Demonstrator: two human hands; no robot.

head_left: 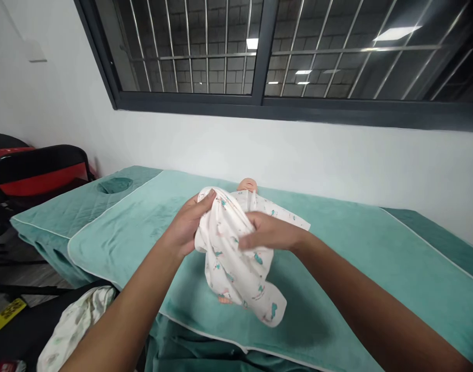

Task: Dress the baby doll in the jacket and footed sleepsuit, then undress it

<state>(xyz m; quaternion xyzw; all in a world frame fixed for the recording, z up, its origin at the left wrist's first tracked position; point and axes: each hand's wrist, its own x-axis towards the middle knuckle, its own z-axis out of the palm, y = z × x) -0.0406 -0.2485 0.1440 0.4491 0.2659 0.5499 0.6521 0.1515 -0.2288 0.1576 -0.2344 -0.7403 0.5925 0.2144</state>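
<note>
A pair of white baby pants (232, 258) with small teal and pink prints hangs bunched between my hands, one leg drooping to the lower right. My left hand (192, 219) grips the gathered upper edge, thumb on the front. On the right side of the cloth, my right hand (271, 231) is closed on the fabric, its fingers partly hidden in the folds. Behind the pants lies a baby doll (247, 184) on its back in a matching printed top (280, 211). The pants cover most of its body; a bit of a foot (224, 299) shows below them.
A teal cover (360, 263) spreads over the bed, which has a face hole (115, 185) at left. Another printed cloth (75, 325) lies at lower left. Red and black chairs (38, 170) stand left. Behind the bed are a white wall (298, 155) and a barred window.
</note>
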